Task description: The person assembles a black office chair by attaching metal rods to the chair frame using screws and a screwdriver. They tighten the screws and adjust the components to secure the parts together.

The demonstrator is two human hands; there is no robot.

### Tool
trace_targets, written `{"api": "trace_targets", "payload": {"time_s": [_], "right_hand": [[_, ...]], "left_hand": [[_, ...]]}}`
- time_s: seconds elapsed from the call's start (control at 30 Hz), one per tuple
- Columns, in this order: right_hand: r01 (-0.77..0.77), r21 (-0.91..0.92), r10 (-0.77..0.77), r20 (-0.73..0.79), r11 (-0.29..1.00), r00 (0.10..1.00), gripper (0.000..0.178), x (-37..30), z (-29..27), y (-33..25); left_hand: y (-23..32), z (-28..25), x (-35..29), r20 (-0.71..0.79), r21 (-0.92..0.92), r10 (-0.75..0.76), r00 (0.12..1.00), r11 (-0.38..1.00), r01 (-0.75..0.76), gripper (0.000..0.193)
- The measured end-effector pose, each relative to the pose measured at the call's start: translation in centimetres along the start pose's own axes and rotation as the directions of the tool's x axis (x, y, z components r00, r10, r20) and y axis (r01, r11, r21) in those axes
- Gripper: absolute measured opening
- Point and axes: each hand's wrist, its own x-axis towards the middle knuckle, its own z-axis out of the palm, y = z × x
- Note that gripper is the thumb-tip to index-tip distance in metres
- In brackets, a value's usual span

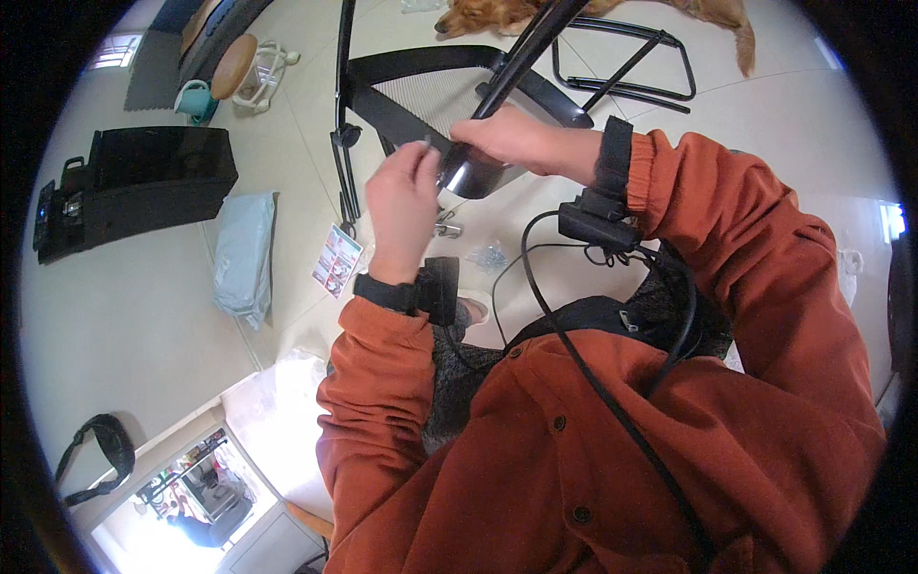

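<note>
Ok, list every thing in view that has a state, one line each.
left hand: raised, fingertips pinching a small silvery part
right hand: closed around the black chair part
black chair part: held up off the floor, glossy end toward the left hand
mesh chair back: lying flat on the floor
black box: lying on the floor
dog: lying on the floor
leaflet: flat on the floor

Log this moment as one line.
left hand: pinches small metal part | right hand: grips black chair frame | dog: lying behind
</note>
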Motion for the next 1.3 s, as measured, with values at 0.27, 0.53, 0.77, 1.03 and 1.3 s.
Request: {"api": "trace_targets", "payload": {"time_s": [0.27, 0.53, 0.77, 1.03, 1.3], "right_hand": [[0.02, 0.103, -0.015, -0.05, 0.995, 0.999, 0.035, 1.6, -1.0, 1.5], [0.018, 0.087, -0.016, -0.015, 0.996, 1.0, 0.032, 1.6, -1.4, 1.3], [-0.022, 0.088, 0.025, -0.027, 0.996, 0.999, 0.025, 0.9, -0.9, 0.4], [-0.027, 0.151, 0.025, 0.012, 0.988, 1.0, 0.022, 1.1, -1.5, 0.6], [0.017, 0.129, -0.013, -0.036, 0.991, 0.999, 0.027, 1.0, -1.3, 0.6]], "left_hand": [[0.8, 0.4, -2.2, 0.082, 0.17, 0.467, 0.881, 0.864, -0.474, 0.025], [-0.1, 0.3, -2.9, 0.095, -0.63, -0.496, 0.863, 0.642, 0.438, 0.024], [0.9, 0.6, -1.8, 0.475, -0.574, -0.39, 0.789, 0.542, 0.614, 0.025], [0.0, -0.9, -0.9, 0.149, 0.364, 0.196, 0.969, 0.9, -0.239, 0.01], [-2.2, -0.7, -0.8, -0.067, 0.027, 0.04, 0.997, 0.999, -0.038, 0.019]]}}
